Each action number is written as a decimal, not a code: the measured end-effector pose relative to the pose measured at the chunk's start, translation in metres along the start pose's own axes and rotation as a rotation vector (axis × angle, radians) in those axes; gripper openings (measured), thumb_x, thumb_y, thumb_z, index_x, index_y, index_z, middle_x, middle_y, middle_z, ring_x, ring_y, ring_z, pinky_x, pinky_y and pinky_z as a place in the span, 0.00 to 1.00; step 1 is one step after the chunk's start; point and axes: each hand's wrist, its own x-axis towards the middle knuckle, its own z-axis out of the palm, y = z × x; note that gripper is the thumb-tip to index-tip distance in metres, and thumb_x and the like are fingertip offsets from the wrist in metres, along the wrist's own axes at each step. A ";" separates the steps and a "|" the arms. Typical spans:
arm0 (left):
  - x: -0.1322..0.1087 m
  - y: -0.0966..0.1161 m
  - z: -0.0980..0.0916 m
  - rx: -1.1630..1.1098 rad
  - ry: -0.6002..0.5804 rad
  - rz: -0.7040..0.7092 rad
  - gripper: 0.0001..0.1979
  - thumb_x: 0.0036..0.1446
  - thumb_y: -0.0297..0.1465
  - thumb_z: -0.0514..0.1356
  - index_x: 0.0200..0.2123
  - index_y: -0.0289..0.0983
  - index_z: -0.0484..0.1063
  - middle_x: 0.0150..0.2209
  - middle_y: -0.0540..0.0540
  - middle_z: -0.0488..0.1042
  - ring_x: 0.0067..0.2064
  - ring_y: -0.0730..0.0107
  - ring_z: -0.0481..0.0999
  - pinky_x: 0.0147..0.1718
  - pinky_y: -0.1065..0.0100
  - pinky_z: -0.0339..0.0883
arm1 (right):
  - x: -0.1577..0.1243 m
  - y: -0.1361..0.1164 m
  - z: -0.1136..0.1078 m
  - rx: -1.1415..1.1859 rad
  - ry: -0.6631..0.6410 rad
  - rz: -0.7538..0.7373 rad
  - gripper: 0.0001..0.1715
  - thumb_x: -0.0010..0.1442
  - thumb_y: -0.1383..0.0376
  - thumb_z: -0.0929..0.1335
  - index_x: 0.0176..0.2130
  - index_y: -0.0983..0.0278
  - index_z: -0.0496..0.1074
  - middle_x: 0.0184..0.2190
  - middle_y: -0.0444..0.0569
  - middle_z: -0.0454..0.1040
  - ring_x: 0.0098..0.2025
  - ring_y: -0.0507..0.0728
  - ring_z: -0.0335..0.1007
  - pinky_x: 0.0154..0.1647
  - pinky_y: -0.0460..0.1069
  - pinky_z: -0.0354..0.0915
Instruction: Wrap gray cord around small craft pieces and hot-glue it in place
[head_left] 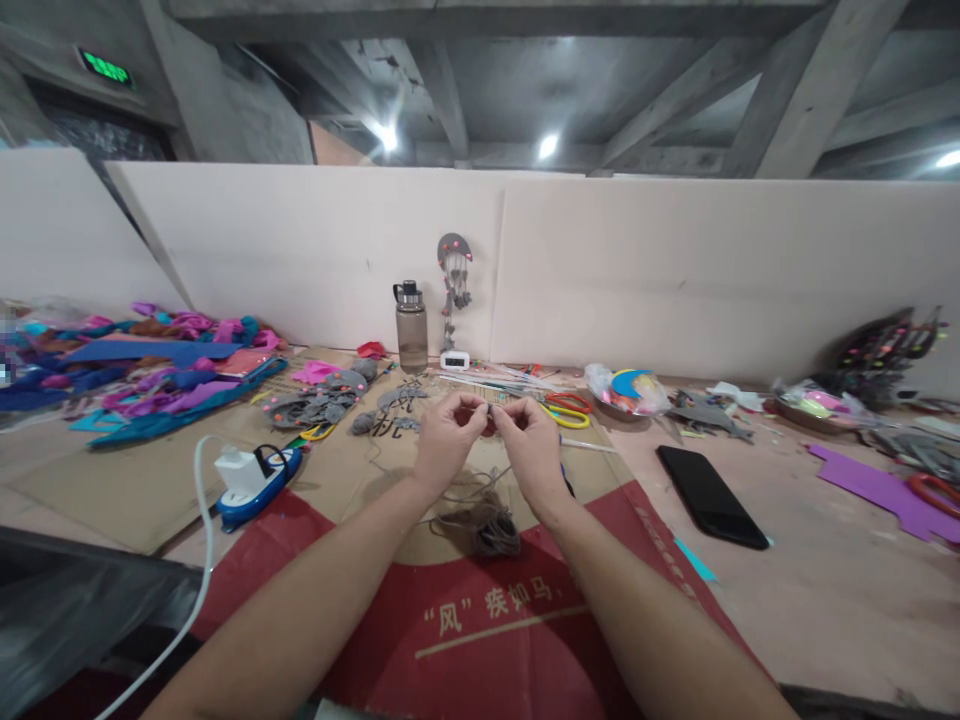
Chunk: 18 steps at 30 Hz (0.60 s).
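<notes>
My left hand (448, 432) and my right hand (531, 445) meet above the cardboard, thumbs and forefingers pinched together. Between their fingertips is a small dark grey piece (490, 408), too small to make out clearly. Below the hands lies a loose bundle of grey yarn (495, 530), with strands curling up towards them. Beyond my right hand are scissors with red and yellow handles (568, 408). To the left of my left hand sit a small grey ball (363, 424) and a pile of grey felt pieces (315, 402) dotted with coloured beads.
A water bottle (412, 330) and small digital clock (454, 360) stand at the back, near a grey hanging ornament (455, 250). At left are a blue power strip (259, 490) and coloured felt (180, 350). A black phone (711, 497) and purple felt (877, 490) lie right.
</notes>
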 end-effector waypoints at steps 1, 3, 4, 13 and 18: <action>0.000 0.000 0.000 -0.005 -0.001 -0.001 0.09 0.53 0.35 0.60 0.31 0.34 0.71 0.26 0.49 0.74 0.26 0.73 0.75 0.29 0.70 0.72 | 0.000 0.000 0.000 0.000 0.002 -0.002 0.11 0.53 0.59 0.68 0.26 0.63 0.67 0.22 0.42 0.69 0.26 0.51 0.63 0.28 0.47 0.59; 0.000 0.000 0.000 -0.010 -0.001 -0.002 0.09 0.53 0.35 0.60 0.31 0.34 0.71 0.25 0.49 0.74 0.26 0.73 0.75 0.29 0.70 0.72 | 0.000 0.001 0.000 0.000 0.005 -0.007 0.11 0.53 0.59 0.68 0.26 0.63 0.67 0.22 0.42 0.69 0.26 0.51 0.63 0.28 0.47 0.59; 0.000 0.000 0.000 -0.011 -0.001 -0.002 0.09 0.53 0.35 0.60 0.31 0.34 0.71 0.25 0.49 0.74 0.26 0.73 0.75 0.29 0.70 0.72 | 0.000 0.001 0.000 0.000 0.005 -0.008 0.11 0.53 0.59 0.68 0.26 0.63 0.67 0.22 0.42 0.69 0.26 0.51 0.63 0.28 0.47 0.59; 0.000 0.002 -0.001 -0.026 -0.034 -0.017 0.09 0.53 0.35 0.60 0.30 0.34 0.70 0.24 0.50 0.73 0.25 0.73 0.75 0.28 0.71 0.71 | 0.000 0.001 0.000 0.136 -0.011 0.033 0.11 0.51 0.60 0.69 0.31 0.61 0.63 0.21 0.37 0.62 0.22 0.49 0.57 0.23 0.45 0.55; 0.004 0.000 -0.002 -0.151 -0.099 -0.108 0.11 0.52 0.36 0.62 0.30 0.34 0.69 0.22 0.50 0.74 0.24 0.72 0.75 0.27 0.69 0.72 | 0.003 0.006 -0.002 0.177 -0.089 0.048 0.10 0.52 0.60 0.68 0.35 0.61 0.67 0.19 0.36 0.61 0.20 0.48 0.54 0.22 0.44 0.54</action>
